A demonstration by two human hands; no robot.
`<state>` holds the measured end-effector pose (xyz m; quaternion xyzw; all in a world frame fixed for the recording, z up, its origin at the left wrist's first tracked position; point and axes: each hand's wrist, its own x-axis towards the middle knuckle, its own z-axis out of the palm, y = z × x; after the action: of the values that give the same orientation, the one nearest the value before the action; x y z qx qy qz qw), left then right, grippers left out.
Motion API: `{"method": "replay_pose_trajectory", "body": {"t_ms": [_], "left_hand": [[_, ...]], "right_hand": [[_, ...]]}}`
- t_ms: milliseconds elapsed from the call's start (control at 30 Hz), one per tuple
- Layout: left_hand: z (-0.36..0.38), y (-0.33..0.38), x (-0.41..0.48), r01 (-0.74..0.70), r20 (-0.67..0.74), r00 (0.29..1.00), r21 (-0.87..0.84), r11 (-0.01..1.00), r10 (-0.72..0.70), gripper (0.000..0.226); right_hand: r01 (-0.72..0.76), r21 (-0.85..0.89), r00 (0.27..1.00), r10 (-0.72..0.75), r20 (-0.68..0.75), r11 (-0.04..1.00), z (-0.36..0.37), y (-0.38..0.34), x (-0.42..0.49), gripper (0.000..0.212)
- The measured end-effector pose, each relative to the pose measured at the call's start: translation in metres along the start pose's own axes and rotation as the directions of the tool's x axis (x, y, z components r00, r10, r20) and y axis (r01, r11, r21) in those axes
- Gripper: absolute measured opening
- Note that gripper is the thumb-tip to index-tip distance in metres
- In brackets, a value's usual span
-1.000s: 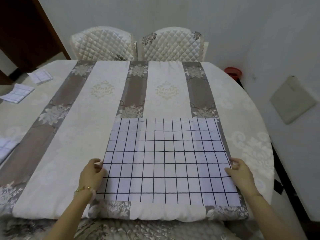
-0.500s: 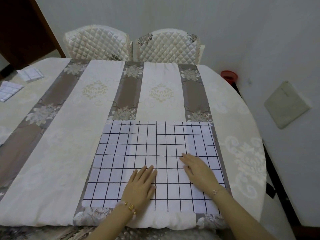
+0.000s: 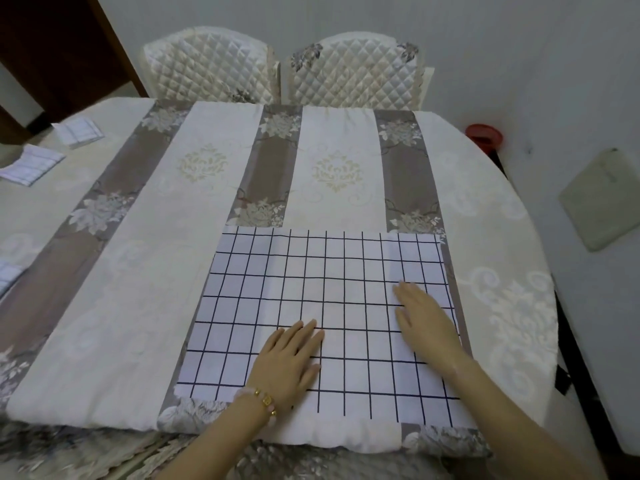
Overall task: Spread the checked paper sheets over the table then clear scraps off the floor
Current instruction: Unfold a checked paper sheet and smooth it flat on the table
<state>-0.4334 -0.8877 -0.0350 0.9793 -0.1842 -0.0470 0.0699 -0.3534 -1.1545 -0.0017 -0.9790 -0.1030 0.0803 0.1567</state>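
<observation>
Checked white paper sheet with dark grid lines [image 3: 311,271]: spread flat on the near right part of the table, on top of a quilted cream-and-brown striped floral cover [image 3: 121,306], its near edge just short of the cover's front edge. Pressed from above by both hands.

Left hand [image 3: 289,358] palm down on the sheet's near middle, fingers straight and close together, pointing away and slightly right, thumb out to the right, gripping nothing. Gold-and-pale bead bracelet [image 3: 265,400] on that wrist.

Right hand [image 3: 424,320] also flat and palm down, close to the sheet's right edge and a little farther out than the left, fingers straight, pointing away and leftward, holding nothing. Both forearms bare, reaching in from the bottom of the view.

Under the cover, a cream damask tablecloth [image 3: 502,271] over the rounded table.

Farther off at the left, two folded checked sheets [image 3: 78,131] lying apart from each other, and part of another checked piece [image 3: 8,275] cut off by the left border.

Beyond the far edge, two quilted cream chair backs [image 3: 207,64] side by side. Right of them, low by the wall, a red round object [image 3: 483,133], partly hidden by the table. On the right wall, a pale square panel [image 3: 602,197].
</observation>
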Motion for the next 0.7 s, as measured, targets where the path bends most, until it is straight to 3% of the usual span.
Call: {"method": "replay_pose_trajectory", "body": {"t_ms": [133,200,267,367,500,600,700], "left_hand": [[-0.005,-0.004,0.005,-0.051,-0.038,0.998,-0.010,0.999,0.051,0.049],[-0.011,-0.011,0.012,-0.041,-0.015,0.999,-0.024,0.999,0.040,0.046],[-0.019,-0.024,0.020,0.056,-0.017,0.998,-0.009,0.998,-0.056,0.044],[-0.029,-0.055,0.023,0.232,0.031,0.972,-0.014,0.973,-0.231,0.064],[-0.030,-0.075,0.015,0.287,0.086,0.956,-0.051,0.957,-0.282,0.085],[-0.037,-0.079,0.017,0.279,0.195,0.944,-0.033,0.960,-0.268,0.065],[-0.048,-0.085,0.023,0.247,0.269,0.934,-0.016,0.969,-0.234,0.057]], "right_hand": [[0.032,-0.004,0.999,-0.032,-0.014,0.999,0.021,-0.015,-0.065,0.042],[-0.002,-0.041,0.999,0.004,0.048,0.999,0.027,-0.013,-0.083,0.058],[-0.022,-0.062,0.997,0.026,0.077,0.998,0.033,-0.009,-0.094,0.065],[-0.026,-0.046,0.998,0.029,0.051,0.999,0.035,-0.004,-0.096,0.051],[-0.031,-0.011,0.999,0.031,0.018,0.999,0.034,-0.005,-0.096,0.053],[-0.039,0.016,0.999,0.039,0.003,0.999,0.034,-0.008,-0.097,0.059],[-0.062,0.056,0.996,0.058,0.065,0.997,0.028,-0.014,-0.099,0.049]]}}
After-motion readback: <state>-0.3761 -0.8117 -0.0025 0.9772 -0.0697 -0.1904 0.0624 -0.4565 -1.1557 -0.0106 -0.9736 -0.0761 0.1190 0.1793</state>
